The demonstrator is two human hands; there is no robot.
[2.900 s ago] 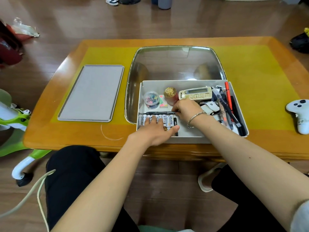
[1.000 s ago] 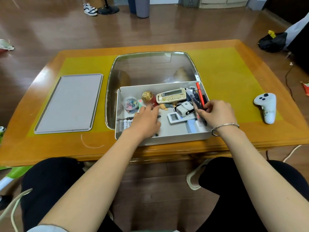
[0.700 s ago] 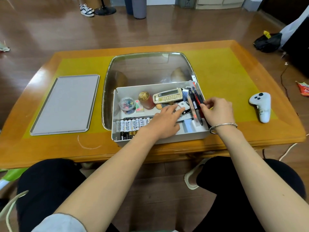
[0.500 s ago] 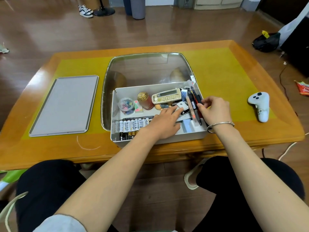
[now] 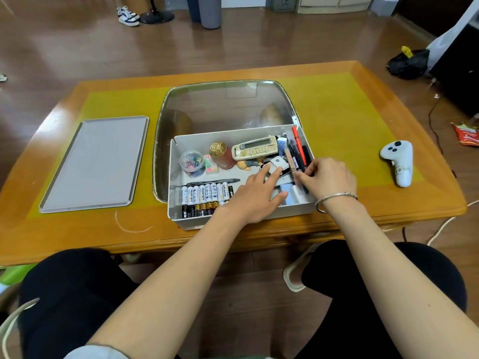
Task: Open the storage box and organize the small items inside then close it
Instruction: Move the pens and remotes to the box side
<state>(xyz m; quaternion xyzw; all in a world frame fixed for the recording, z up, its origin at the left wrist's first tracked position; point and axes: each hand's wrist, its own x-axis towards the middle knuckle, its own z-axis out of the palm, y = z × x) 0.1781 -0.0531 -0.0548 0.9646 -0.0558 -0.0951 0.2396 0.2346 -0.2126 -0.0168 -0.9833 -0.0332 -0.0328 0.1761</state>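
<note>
Head view, frame centre: we log the open storage box [image 5: 178, 216] on the table [image 5: 337, 112]; lid [image 5: 94, 161] at left. Our left hand [image 5: 255, 194], fingers straight, touches a small white item [image 5: 278, 161]. Our right hand [image 5: 328, 177] pinches pens [image 5: 298, 154] along the box's right side.

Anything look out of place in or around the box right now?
Mostly tidy. One black pen lies crosswise above the battery row, apart from the pens bundled at the storage box's right wall.
</note>
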